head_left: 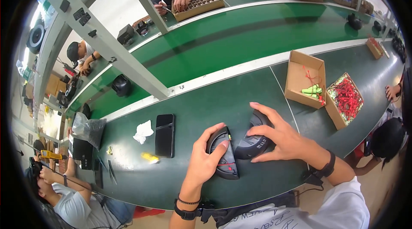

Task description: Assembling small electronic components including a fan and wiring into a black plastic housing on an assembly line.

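My left hand [201, 162] grips a black half-round plastic housing [229, 157], thumb over its flat face and fingers round its curved side. A red wire runs across the lower part of that face, and a small yellow-green bit shows near its top. Just to the right is a second black half-round shell [249, 146], its fingers-side edge partly covered by my right hand [285, 138]. That hand spans the shell, with the thumb at the near end and the other fingers at the far end. The two black parts are close together over the green bench.
Left of my hands lie a black phone [165, 136], crumpled white tissue [143, 132], a yellow scrap [149, 157] and tweezers [112, 172]. Cardboard boxes hold green cells [312, 90] and red-wired parts [346, 100]. A metal post [124, 63] rises before the green conveyor [223, 40]; co-workers sit around.
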The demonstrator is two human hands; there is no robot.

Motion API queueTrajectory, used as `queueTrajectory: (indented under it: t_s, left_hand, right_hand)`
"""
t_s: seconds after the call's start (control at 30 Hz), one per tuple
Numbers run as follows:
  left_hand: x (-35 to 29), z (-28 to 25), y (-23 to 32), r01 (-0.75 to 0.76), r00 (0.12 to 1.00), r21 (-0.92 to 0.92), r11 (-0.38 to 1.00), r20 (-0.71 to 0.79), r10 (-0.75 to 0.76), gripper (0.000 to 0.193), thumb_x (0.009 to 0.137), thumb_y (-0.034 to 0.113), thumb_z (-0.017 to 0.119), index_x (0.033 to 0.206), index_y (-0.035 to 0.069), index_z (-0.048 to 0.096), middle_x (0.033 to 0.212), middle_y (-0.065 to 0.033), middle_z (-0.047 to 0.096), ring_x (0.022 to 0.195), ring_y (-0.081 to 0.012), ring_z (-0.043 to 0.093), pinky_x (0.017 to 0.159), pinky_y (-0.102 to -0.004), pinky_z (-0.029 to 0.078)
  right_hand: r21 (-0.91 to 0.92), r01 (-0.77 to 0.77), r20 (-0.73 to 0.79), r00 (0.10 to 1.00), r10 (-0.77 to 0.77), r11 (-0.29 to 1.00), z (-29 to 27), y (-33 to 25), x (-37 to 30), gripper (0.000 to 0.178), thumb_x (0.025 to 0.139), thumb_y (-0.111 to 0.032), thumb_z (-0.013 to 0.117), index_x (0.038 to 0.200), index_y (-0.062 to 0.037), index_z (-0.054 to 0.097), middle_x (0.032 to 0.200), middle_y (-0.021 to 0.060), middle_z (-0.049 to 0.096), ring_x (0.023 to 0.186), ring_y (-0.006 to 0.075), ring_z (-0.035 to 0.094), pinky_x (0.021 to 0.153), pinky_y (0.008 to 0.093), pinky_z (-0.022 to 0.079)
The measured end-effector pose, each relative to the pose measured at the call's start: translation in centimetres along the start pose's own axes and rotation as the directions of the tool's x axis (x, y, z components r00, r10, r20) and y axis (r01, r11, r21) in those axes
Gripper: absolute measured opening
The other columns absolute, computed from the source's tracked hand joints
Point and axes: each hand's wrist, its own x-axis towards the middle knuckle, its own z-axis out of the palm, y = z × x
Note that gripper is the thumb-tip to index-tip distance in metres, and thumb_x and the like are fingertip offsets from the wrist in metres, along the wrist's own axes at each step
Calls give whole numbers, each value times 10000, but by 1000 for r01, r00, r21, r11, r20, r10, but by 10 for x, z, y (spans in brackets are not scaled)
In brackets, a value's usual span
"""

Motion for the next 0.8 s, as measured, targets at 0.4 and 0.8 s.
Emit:
queueTrajectory:
  t_s: [0.4, 0.8]
  left_hand:
    - [-4, 3, -2, 0, 999, 45, 999, -43, 2, 483, 974, 57, 669, 1429, -66, 568, 1313, -147, 681, 1207, -193, 629, 1082, -322, 462]
    - [-1, 11, 1, -53, 997, 105, 993, -49, 59, 500, 975, 31, 641, 1461, -45, 555, 1376, -187, 668, 1246, -241, 646, 1097, -340, 465]
  right_hand:
    - [173, -574, -173, 782, 598, 801, -11, -23, 17, 512, 1107, -364, 531, 1428, 24, 442, 1102, 215, 664, 901, 277, 712, 789, 395, 552]
    - [-99, -334, -151, 936, 318, 937, 8, -36, 27, 498, 1081, -258, 544, 1524, -36, 493, 1238, 214, 625, 1038, 432, 611, 951, 494, 505]
